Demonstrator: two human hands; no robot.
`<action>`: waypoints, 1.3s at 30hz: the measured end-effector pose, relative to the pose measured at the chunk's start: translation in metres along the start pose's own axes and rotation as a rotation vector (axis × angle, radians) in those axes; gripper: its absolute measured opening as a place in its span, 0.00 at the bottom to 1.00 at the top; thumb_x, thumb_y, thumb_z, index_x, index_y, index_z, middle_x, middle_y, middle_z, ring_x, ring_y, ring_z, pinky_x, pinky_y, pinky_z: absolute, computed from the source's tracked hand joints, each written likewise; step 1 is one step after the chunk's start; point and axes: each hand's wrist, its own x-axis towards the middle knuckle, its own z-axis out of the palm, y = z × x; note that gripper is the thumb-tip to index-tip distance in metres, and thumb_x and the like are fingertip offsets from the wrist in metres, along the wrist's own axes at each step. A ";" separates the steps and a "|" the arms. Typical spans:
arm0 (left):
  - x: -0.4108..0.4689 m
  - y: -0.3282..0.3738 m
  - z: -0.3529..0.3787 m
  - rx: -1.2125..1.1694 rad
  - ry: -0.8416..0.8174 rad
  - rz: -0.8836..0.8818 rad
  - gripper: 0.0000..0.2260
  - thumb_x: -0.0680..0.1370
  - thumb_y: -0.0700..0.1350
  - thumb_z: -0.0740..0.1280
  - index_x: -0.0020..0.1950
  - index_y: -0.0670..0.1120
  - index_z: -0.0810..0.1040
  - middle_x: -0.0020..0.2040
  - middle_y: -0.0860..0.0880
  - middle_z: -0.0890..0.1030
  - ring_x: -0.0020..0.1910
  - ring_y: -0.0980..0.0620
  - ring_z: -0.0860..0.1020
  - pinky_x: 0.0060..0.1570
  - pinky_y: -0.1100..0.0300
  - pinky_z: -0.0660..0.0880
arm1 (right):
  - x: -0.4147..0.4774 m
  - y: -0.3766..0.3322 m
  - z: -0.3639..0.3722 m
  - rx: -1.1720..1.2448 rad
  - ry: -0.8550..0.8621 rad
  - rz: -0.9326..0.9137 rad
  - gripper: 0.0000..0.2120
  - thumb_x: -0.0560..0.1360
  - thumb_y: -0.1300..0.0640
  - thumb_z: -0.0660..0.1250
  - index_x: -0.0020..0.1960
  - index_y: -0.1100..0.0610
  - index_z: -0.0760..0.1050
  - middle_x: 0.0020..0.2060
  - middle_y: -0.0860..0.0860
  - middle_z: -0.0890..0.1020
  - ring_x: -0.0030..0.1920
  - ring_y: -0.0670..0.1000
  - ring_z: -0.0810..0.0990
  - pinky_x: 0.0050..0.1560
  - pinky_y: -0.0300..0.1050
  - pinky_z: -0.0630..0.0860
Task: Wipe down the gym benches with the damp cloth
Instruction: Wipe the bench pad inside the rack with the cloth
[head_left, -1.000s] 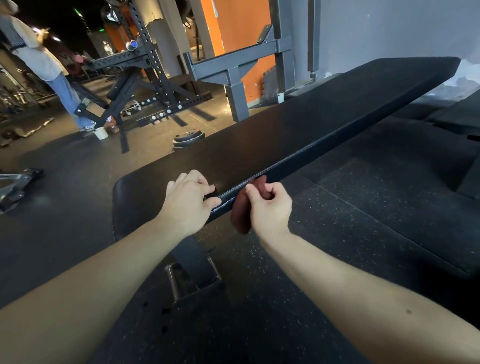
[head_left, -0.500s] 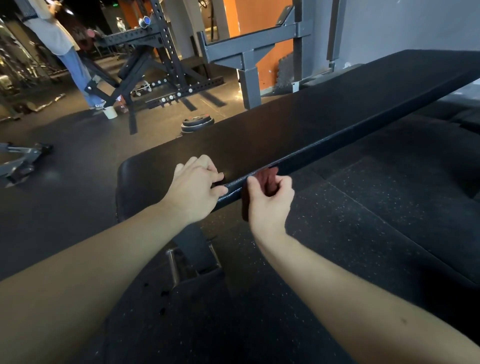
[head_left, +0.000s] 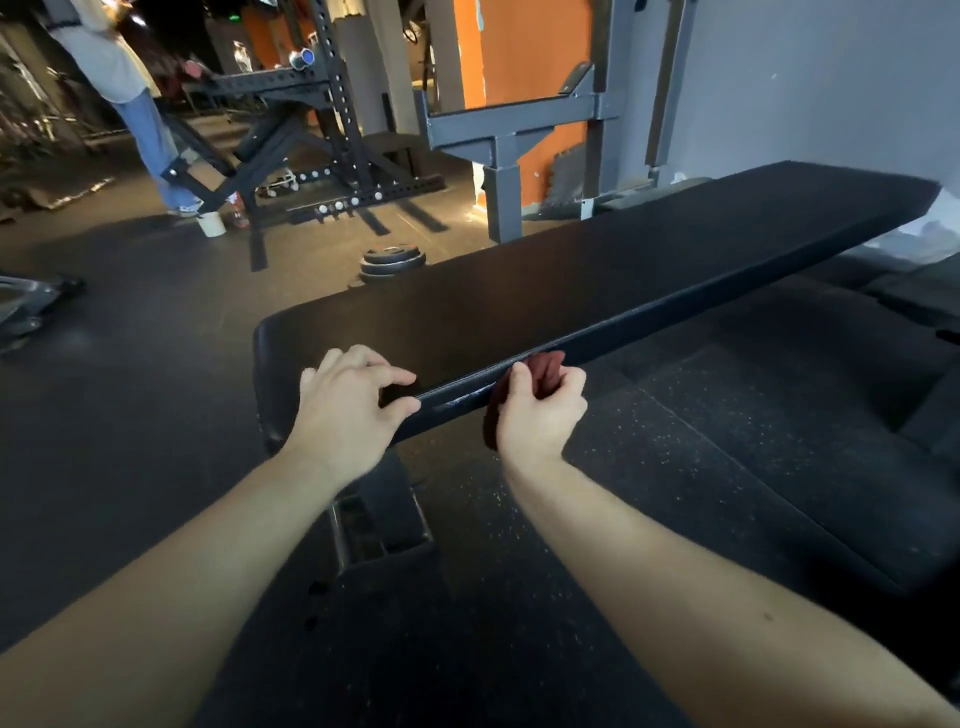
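Note:
A long black padded bench runs from just in front of me to the upper right. My right hand is closed around a dark red cloth and presses it against the bench's near side edge. A tail of the cloth hangs below the hand. My left hand rests on the bench's near end, fingers on top and thumb against the side edge, holding nothing else.
The bench's metal foot stands on speckled rubber flooring below my arms. Weight plates lie on the floor behind the bench. A grey steel frame, a black rack and a person stand at the back.
My right hand has slid the cloth a little to the right along the bench's side edge. The left hand stays at the near end. My head has shifted, moving the view.

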 end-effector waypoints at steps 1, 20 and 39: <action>-0.005 -0.004 -0.001 -0.007 0.021 -0.020 0.12 0.80 0.55 0.69 0.62 0.57 0.83 0.58 0.57 0.76 0.61 0.53 0.68 0.67 0.50 0.62 | -0.012 0.003 0.008 -0.017 -0.004 0.015 0.08 0.81 0.54 0.68 0.53 0.53 0.69 0.58 0.54 0.72 0.47 0.46 0.78 0.51 0.42 0.77; -0.036 -0.046 -0.010 -0.159 0.130 -0.122 0.04 0.79 0.53 0.71 0.52 0.60 0.84 0.55 0.62 0.78 0.59 0.54 0.69 0.62 0.53 0.60 | 0.003 0.010 0.009 0.037 0.132 -0.075 0.08 0.78 0.54 0.71 0.51 0.53 0.73 0.56 0.57 0.79 0.52 0.51 0.81 0.61 0.52 0.77; -0.033 -0.030 0.008 -0.144 0.202 -0.119 0.06 0.77 0.54 0.72 0.54 0.58 0.85 0.53 0.61 0.75 0.60 0.54 0.66 0.60 0.56 0.56 | 0.056 -0.014 -0.013 0.087 0.217 -0.056 0.13 0.73 0.52 0.71 0.41 0.47 0.66 0.50 0.60 0.81 0.44 0.55 0.82 0.54 0.56 0.80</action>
